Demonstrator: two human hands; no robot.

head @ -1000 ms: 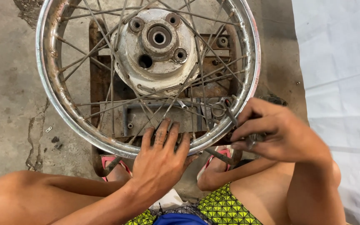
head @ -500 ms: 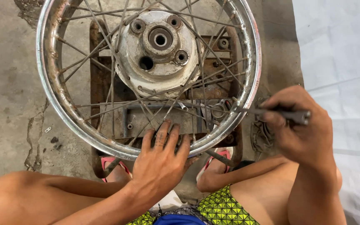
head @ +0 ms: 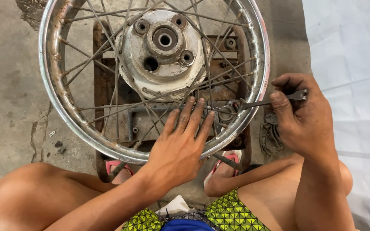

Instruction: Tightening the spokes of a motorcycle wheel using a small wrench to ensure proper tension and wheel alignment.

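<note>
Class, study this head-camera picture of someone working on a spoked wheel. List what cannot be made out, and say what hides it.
- Wrench tip: lost among the spokes at the rim; what it grips is too small to tell.
- Rim top: cut off by the upper edge.
- Rusty stand: mostly covered by the wheel.
- Left hand: covers rim and spokes beneath it.
- Right hand: its fingers hide the wrench's middle.
- Feet: only sandal fronts show under the rim.

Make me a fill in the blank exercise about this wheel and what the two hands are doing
1. The left hand lies flat on the spokes and ____ of the wheel.
2. The right hand grips a ____.
3. The wheel's hub sits over a rusty metal ____.
4. Both feet wear ____ sandals.

Missing words: rim; wrench; frame; pink
</note>
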